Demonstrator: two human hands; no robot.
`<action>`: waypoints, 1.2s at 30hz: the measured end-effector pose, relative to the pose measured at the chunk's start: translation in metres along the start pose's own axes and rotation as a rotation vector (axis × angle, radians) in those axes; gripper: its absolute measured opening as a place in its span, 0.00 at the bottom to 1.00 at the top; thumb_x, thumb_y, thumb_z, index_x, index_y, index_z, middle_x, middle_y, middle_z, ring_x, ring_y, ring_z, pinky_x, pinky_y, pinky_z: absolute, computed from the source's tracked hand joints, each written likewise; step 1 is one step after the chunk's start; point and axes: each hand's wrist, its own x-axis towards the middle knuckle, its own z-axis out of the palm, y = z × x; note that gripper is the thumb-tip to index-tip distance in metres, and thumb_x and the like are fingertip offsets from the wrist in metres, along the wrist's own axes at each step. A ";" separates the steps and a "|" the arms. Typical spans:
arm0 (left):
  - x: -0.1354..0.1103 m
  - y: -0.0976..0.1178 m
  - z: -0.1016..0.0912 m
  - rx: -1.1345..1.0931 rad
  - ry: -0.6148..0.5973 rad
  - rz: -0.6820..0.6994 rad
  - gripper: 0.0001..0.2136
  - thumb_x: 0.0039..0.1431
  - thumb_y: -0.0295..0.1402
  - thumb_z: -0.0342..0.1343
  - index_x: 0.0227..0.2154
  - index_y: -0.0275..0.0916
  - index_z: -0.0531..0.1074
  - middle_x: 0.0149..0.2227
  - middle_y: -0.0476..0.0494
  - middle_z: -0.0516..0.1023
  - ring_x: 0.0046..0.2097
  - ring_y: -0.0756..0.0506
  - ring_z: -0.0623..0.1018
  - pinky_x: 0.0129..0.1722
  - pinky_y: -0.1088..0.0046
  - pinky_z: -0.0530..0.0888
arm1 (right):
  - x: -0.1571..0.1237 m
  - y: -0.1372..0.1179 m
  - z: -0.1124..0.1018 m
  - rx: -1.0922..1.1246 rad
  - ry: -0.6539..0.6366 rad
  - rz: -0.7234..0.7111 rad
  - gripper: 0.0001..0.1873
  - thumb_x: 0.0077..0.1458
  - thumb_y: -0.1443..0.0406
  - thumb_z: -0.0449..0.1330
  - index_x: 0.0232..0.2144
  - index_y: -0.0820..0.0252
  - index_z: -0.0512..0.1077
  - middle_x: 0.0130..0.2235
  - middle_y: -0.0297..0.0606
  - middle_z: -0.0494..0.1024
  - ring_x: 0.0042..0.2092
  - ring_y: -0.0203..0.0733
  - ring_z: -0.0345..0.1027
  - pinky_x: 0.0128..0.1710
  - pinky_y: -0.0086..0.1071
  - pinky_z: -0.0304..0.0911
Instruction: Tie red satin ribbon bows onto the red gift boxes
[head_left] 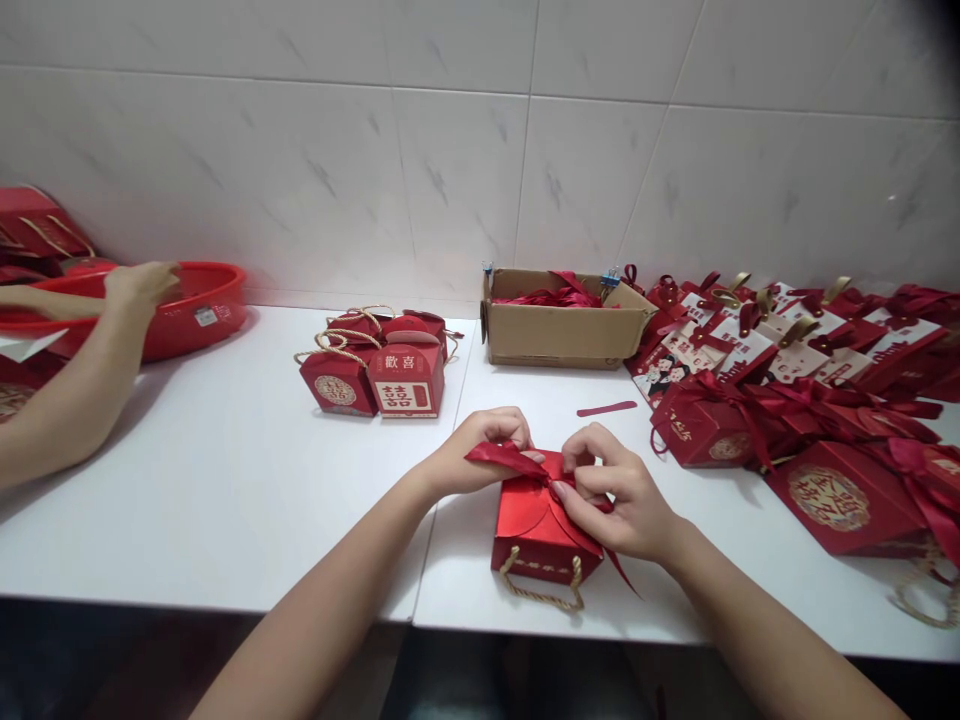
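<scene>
A shiny red gift box (pixel 525 525) with a gold rope handle (pixel 541 597) stands on the white table near its front edge. Dark red ribbon (pixel 506 457) crosses over the top of the box and meets in a knot at the middle. My left hand (pixel 480 450) is closed on the ribbon at the box's far left side. On the right, my right hand (pixel 622 490) pinches the ribbon close to the knot. One ribbon tail hangs down past the box's right side.
Behind the box stands a cardboard box (pixel 566 335) of red ribbons, with a short ribbon strip (pixel 606 409) before it. Several small red boxes (pixel 409 380) sit left of it. Many finished-looking gift boxes (pixel 832 500) crowd the right. Another person's arms (pixel 90 400) reach into a red basin (pixel 199 320).
</scene>
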 end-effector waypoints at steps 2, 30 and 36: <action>0.000 0.001 0.000 -0.011 0.015 -0.026 0.15 0.50 0.35 0.59 0.19 0.37 0.58 0.28 0.49 0.64 0.30 0.52 0.66 0.30 0.75 0.64 | 0.001 -0.001 0.000 0.029 0.000 0.006 0.18 0.50 0.75 0.56 0.17 0.60 0.52 0.33 0.39 0.68 0.35 0.39 0.62 0.33 0.34 0.60; -0.001 -0.001 0.002 0.201 0.103 0.043 0.13 0.50 0.37 0.59 0.21 0.38 0.62 0.32 0.49 0.62 0.33 0.50 0.65 0.35 0.73 0.66 | 0.006 -0.010 0.005 0.101 -0.114 0.089 0.24 0.53 0.69 0.57 0.16 0.57 0.45 0.16 0.28 0.55 0.22 0.33 0.50 0.26 0.32 0.54; -0.002 -0.004 0.004 0.216 0.139 0.029 0.12 0.50 0.38 0.59 0.21 0.37 0.63 0.33 0.48 0.63 0.35 0.49 0.66 0.37 0.72 0.67 | 0.007 -0.013 0.007 0.087 -0.152 0.158 0.23 0.53 0.68 0.56 0.17 0.57 0.45 0.18 0.29 0.54 0.23 0.34 0.50 0.25 0.31 0.53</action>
